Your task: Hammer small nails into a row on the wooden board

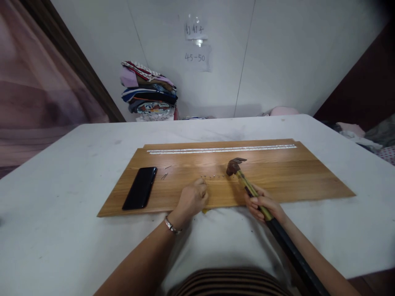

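Note:
A long wooden board (293, 172) lies across the white table (61, 197). My right hand (262, 203) is closed round the handle of a claw hammer (236, 166), whose rusty head rests on the board. My left hand (193, 197) sits on the board's near edge with its fingers pinched together, seemingly on a small nail I cannot make out. A short row of nail heads (214, 177) runs between the two hands. Loose nails (165, 175) lie to the left.
A black phone (140, 188) lies on the board's left end. A white strip (222, 149) runs along the board's far edge. Folded clothes (149, 92) are stacked against the wall behind the table, under paper labels (197, 57).

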### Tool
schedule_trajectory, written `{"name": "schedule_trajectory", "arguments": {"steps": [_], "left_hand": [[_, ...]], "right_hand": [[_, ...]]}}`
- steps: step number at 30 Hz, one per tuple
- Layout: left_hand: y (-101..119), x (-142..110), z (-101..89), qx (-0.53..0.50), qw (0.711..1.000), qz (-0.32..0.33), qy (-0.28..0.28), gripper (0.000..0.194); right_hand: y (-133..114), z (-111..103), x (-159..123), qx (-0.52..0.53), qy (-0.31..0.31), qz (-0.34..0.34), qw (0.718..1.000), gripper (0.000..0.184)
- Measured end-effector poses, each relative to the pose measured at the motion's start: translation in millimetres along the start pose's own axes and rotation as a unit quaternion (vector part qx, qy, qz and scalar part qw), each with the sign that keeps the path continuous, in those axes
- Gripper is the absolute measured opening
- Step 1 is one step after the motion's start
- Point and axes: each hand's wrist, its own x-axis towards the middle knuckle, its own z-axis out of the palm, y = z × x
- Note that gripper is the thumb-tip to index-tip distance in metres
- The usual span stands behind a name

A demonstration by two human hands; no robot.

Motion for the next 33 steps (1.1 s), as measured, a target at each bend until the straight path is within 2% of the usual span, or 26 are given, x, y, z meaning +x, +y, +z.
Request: {"name": "schedule_trajectory", "arguments": {"steps": [7,14,24,33], "left_hand": [[2.3,1.6,-3.4,0.006,1.0,-0.003,-0.017,0.021],[-1.2,0.1,0.8,-0.01,1.0,0.006,0.009,0.022],[2.0,0.5,-2.4,-0.023,1.0,-0.002,0.005,0.023],[4.7,-0.8,-2.7,0.002,1.0,0.002,0.001,0.022]], "right_hand": [[0.8,-0.5,1.0,-0.007,0.009,0.017,1.0,0.029],[-0.8,0.9,-0.7,-0.003,0.004,0.003,1.0,0.029],[-0.4,2.0,-2.0,-0.01,0.009,0.011,1.0,0.02],[1.0,0.4,-4.3,-0.031,0.031,0.026,0.999,0.026]]}}
